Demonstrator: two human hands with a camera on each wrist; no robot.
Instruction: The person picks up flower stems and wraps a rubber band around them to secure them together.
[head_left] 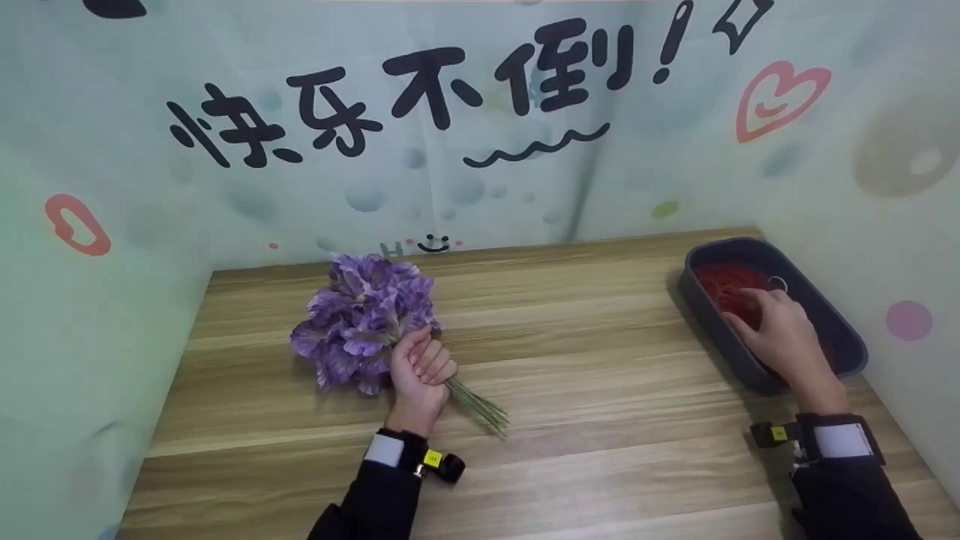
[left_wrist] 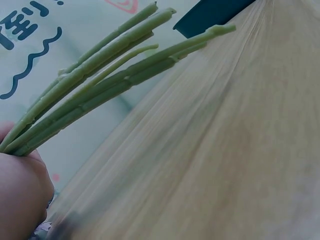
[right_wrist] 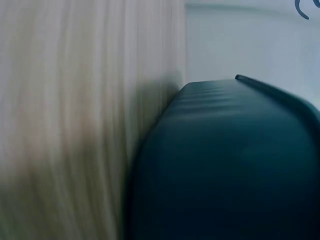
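My left hand (head_left: pixel 424 367) grips a bunch of purple artificial flowers (head_left: pixel 360 322) by the stems, fingers curled round them. Ruffled blooms spread out to the upper left of the fist. Below it the green stems (left_wrist: pixel 100 82) come out as a bundle, their cut ends pointing away in the left wrist view. My right hand (head_left: pixel 787 334) reaches over the near side of a dark blue bin (head_left: pixel 840 330), thumb and fingers apart above red stringy material (head_left: pixel 724 285). In the right wrist view the bin's outer wall (right_wrist: pixel 225 165) fills much of the picture, and the hand is hidden.
A small pale ring (head_left: pixel 778 283) shows inside the bin beside the fingers. The wooden table (head_left: pixel 570 360) is bounded at the back and sides by printed cloth walls (head_left: pixel 487 187), with the bin close to the right wall.
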